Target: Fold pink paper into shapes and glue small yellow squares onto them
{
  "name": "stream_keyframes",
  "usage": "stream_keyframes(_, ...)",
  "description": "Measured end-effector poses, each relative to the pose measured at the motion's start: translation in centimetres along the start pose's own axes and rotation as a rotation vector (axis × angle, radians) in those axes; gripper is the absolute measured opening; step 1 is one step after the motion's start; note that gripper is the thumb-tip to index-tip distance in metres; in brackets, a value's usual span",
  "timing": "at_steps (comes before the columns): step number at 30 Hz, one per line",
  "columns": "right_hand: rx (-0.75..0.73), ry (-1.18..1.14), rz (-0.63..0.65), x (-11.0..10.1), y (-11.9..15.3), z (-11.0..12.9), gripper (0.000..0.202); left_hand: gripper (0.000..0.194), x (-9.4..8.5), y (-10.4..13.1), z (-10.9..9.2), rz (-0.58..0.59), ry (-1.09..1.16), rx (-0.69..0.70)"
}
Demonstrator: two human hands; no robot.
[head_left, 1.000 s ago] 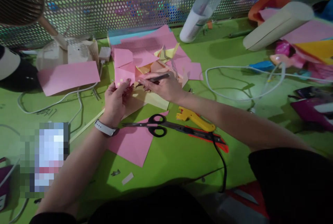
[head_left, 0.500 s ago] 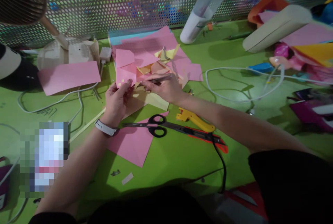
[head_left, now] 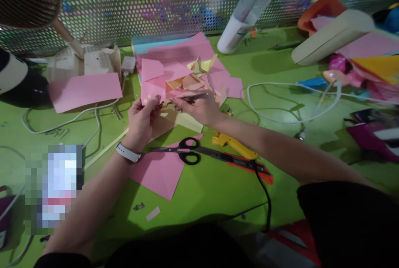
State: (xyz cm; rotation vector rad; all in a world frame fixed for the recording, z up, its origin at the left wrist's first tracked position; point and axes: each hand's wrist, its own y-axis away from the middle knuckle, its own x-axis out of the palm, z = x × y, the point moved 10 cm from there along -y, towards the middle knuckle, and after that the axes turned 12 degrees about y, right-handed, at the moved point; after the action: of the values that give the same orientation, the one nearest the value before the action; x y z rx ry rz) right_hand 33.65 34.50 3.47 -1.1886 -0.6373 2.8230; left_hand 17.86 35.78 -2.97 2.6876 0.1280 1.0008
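My left hand (head_left: 141, 121) is closed in a pinch at the lower edge of a pink sheet of paper (head_left: 153, 84). Small pale yellow squares (head_left: 147, 98) lie on that sheet by the thumb. What the left fingertips grip is too small to make out. Just to the right, my right hand (head_left: 199, 108) is closed around a slim grey pen-like tool (head_left: 197, 96), its dark tip pointing at the left fingertips. Beneath both hands spreads cream paper (head_left: 188, 121). Nearer my body are black-handled scissors (head_left: 189, 150), lying partly over a pink paper piece (head_left: 163, 174).
An orange-edged utility knife (head_left: 240, 162) and a yellow glue gun (head_left: 235, 143) lie by my right forearm. Behind the hands are yellow paper scraps (head_left: 202, 66). A white cable (head_left: 264, 112) loops at right; a cardboard tube (head_left: 332, 37) rests farther back. A fan (head_left: 70, 39) stands at left.
The whole view has shifted very slightly. Both hands keep nearly the same pose and place, with the slim tool still in my right hand.
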Motion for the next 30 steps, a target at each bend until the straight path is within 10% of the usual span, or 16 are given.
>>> stream_keyframes(8, 0.144, -0.195, -0.027, -2.0, 0.8, -1.2, 0.042, 0.032, 0.1, 0.2, -0.2, -0.001, -0.046, -0.005)
stream_keyframes(16, 0.0, -0.164, -0.199, -8.6, 3.2, 5.4, 0.021, 0.026, 3.0, 3.6, -0.9, 0.241, -0.222, -0.112)
stream_keyframes(30, -0.392, 0.159, -0.104, -7.8, 6.5, 13.1, 0.013, 0.024, 1.7, 9.0, -1.9, 0.311, -0.196, -0.184)
